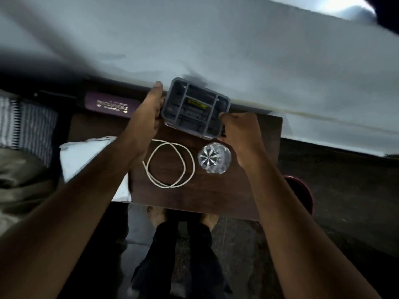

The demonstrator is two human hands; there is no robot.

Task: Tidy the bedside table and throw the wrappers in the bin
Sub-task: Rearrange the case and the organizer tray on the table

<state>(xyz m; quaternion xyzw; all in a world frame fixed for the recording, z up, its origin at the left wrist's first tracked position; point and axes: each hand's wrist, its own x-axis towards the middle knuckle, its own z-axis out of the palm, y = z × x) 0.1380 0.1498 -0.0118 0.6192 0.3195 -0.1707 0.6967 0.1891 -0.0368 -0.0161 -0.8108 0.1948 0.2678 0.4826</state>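
Note:
A grey plastic organiser tray [195, 107] with several compartments is at the back of the dark wooden bedside table [216, 190], against the wall. My left hand [151, 108] grips its left side and my right hand [239, 130] grips its front right corner. A small yellow-labelled item lies in a middle compartment. A coiled white cable [169, 164] lies on the table in front of the tray. A cut-glass tumbler [214, 158] stands to the right of the cable, just below my right hand.
A purple case with gold lettering [110, 105] lies at the table's back left. White cloth or paper [86, 154] sits under my left forearm at the table's left edge. A bed with striped fabric [26, 124] is on the left. A red round object [302, 193] is on the floor right of the table.

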